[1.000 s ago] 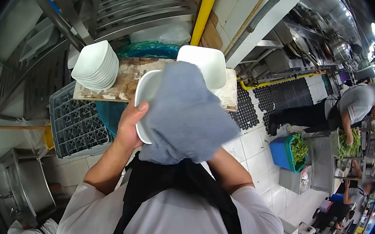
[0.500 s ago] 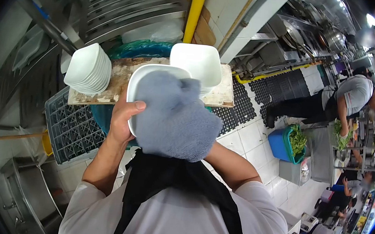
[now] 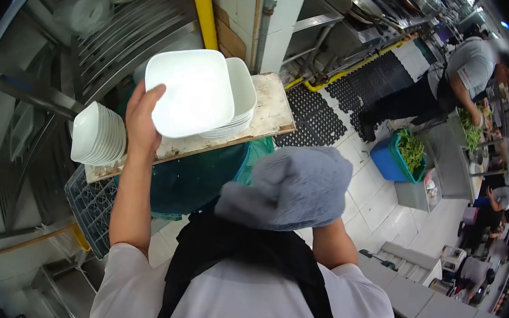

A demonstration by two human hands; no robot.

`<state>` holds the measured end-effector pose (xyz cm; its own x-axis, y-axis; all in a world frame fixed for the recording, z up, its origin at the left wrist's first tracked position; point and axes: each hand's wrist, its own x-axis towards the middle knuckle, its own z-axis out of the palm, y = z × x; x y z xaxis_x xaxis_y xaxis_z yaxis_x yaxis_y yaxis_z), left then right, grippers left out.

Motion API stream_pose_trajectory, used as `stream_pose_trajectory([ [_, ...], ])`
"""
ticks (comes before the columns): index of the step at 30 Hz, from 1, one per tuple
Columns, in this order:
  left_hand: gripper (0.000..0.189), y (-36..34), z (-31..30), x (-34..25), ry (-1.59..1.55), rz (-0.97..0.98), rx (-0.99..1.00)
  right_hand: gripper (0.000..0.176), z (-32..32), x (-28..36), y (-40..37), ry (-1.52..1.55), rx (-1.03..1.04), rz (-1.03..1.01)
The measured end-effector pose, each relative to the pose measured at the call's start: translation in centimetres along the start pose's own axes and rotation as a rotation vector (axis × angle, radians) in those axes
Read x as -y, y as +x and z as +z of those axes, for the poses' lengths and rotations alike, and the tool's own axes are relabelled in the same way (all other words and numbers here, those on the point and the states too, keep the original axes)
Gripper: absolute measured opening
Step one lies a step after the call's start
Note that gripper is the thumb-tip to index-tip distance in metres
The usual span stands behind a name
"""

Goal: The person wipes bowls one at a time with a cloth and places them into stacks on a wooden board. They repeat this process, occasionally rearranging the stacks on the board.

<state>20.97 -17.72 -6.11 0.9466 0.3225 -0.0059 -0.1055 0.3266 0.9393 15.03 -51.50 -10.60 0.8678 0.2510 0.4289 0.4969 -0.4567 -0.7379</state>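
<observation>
My left hand (image 3: pixel 143 113) grips a white square bowl (image 3: pixel 192 93) by its left edge, thumb over the rim. The bowl overlaps a stack of similar white bowls (image 3: pixel 244 93) on a worn wooden board (image 3: pixel 271 102). Another stack of white bowls (image 3: pixel 97 134) leans at the board's left end, just left of my wrist. A thick grey cloth (image 3: pixel 301 185) is draped over my right hand and hides its fingers. It hangs in front of my apron, apart from the bowl.
Below the board are a green bin liner (image 3: pixel 254 159) and a grey dish rack (image 3: pixel 89 207). A metal slatted shelf (image 3: pixel 136 41) stands behind, beside a yellow pipe (image 3: pixel 202 7). To the right, a person (image 3: pixel 442 85) bends over greens near a blue bin (image 3: pixel 386 158).
The cloth has come out of the bowl and moved right and down with my right hand. My left hand has carried the bowl left and up towards the right-hand stack.
</observation>
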Motion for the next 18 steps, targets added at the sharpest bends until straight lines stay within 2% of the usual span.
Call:
stream_pose_trajectory([
  [1, 0.049, 0.9, 0.5, 0.1, 0.059, 0.037, 0.007, 0.043, -0.4, -0.4, -0.4, -0.128, -0.089, -0.001],
  [2, 0.047, 1.8, 0.9, 0.3, 0.118, 0.075, 0.014, 0.043, -0.8, 0.3, -0.2, -0.125, -0.099, 0.012],
  [4, 0.045, 3.6, 0.3, 1.5, 0.182, 0.054, 0.049, 0.035, -2.8, 3.1, 0.9, -0.477, 0.029, 0.027],
  [6, 0.040, 4.5, 0.5, 2.2, 0.264, 0.005, 0.037, 0.038, -4.1, 7.1, 3.0, -0.472, -0.015, 0.120],
  [9, 0.035, 4.7, 0.2, 2.2, 0.391, -0.034, 0.038, 0.041, -5.4, 7.6, 3.3, -0.455, 0.030, 0.230],
  [11, 0.034, 5.2, -0.7, 2.6, 0.464, -0.068, 0.055, 0.041, -6.1, 7.4, 3.3, -0.576, 0.128, 0.265],
  [14, 0.034, 5.7, -1.6, 3.9, 0.591, -0.090, 0.093, 0.043, -5.4, 6.5, 3.4, -0.487, 0.017, 0.242],
  [18, 0.039, 6.0, -2.1, 5.1, 0.764, -0.002, 0.189, 0.039, -4.2, 4.3, 3.4, -0.568, 0.100, 0.227],
])
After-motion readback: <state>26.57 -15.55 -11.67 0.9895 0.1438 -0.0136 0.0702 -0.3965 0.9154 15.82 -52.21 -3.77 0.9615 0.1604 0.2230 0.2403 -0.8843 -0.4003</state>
